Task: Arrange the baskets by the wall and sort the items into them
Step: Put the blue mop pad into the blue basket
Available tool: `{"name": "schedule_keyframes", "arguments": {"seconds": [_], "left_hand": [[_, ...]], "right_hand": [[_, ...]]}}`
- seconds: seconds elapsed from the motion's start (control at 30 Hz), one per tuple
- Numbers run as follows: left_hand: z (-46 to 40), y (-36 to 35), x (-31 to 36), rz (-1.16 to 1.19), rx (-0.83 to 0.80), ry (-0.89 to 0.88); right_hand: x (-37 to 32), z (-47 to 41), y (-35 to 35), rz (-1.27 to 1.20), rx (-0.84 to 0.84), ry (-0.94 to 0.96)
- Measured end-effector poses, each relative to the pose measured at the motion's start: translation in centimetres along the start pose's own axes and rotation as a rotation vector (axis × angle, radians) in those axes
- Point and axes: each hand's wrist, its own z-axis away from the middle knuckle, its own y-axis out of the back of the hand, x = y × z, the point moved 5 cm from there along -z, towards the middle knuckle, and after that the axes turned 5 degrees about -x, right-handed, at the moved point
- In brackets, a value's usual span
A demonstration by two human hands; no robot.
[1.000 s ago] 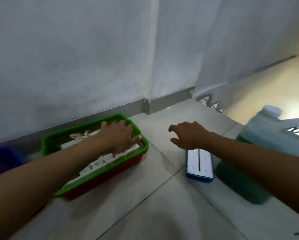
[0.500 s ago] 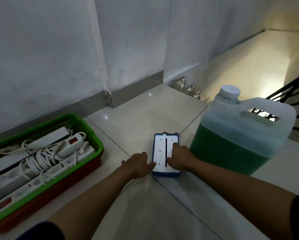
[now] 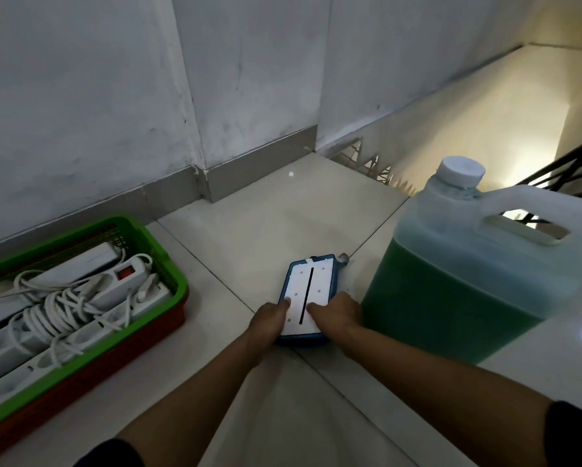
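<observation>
A flat blue case with a white slotted top lies on the tiled floor in the middle of the view. My left hand grips its near left corner and my right hand grips its near right corner, fingers on the white top. At the left, a green-rimmed basket stacked in a red basket sits by the wall. It holds several white power strips with coiled cords.
A large translucent jug of green liquid with a white cap stands just right of the case, touching my right hand. Beyond it the floor ends at a stairwell with a black railing. A wall corner and grey skirting run behind.
My left hand left the green basket and went to the blue case. Both hands now grip its near end. My view swung right, away from the basket.
</observation>
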Motion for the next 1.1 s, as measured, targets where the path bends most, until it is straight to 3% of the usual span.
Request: {"name": "schedule_keyframes", "arguments": {"seconds": [0.13,0.27,0.33,0.47,0.57,0.7,0.87,0.97,1.1], "left_hand": [[1.3,1.0,-0.5,0.127,-0.088,0.039],[3.6,3.1,0.0,0.08,-0.162,0.041],[4.1,6.1,1.4,-0.125,0.0,-0.134],[8.6,13.8,5.2,-0.725,0.521,-0.674],[12.5,18.6,5.6,-1.169,0.658,-0.817],[17.4,24.6,2.2,-1.364,0.638,-0.618],[23.5,33.1,-6.8,-1.281,0.855,-0.541],[26.6,37.7,-11.5,-1.266,0.953,-0.455],[29.9,43.8,-18.3,-1.189,1.07,-0.21]], "right_hand": [[-1.1,0.9,-0.4,-0.301,-0.123,-0.057],[-4.3,3.0,0.1,-0.129,-0.09,0.134],[-6.7,4.9,0.3,-0.004,-0.053,0.3],[-12.2,9.9,-0.6,0.319,0.014,0.679],[-16.3,14.3,-2.9,0.563,0.106,1.013],[-20.8,20.7,-8.0,0.762,0.111,1.448],[-24.7,29.4,-16.1,0.858,0.112,1.742],[-26.0,34.0,-21.6,0.86,0.052,1.833],[-27.2,38.4,-28.0,0.791,-0.103,1.828]]}}
